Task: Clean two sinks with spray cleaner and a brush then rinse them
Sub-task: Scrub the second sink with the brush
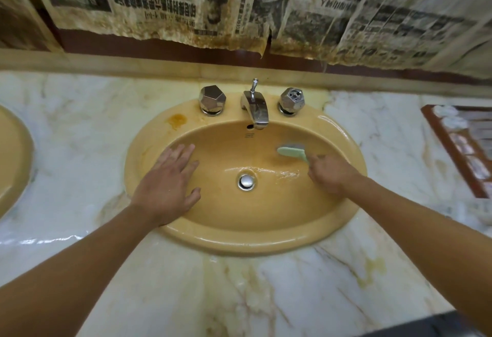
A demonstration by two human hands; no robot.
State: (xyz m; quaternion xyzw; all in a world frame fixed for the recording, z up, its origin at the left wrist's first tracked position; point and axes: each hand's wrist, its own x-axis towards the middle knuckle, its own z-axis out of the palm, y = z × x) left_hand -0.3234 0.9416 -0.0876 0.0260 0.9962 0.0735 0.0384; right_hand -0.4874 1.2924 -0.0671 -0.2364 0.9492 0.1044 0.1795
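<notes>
At the middle of the marble counter [292, 283] sits a mustard-yellow oval sink [247, 241], glossy and wet, with an orange stain [177, 119] on its back-left rim. A second sink [13, 161] shows at the left edge, so two in all. There is one pale green brush [291, 152], one spout [255, 107], two faceted knobs [213, 100] and one drain stopper [246, 181]. The left hand [167, 185] lies flat with its fingers spread on the basin's left slope, holding nothing. The right hand [330, 174] grips the brush handle, its head against the back-right wall.
</notes>
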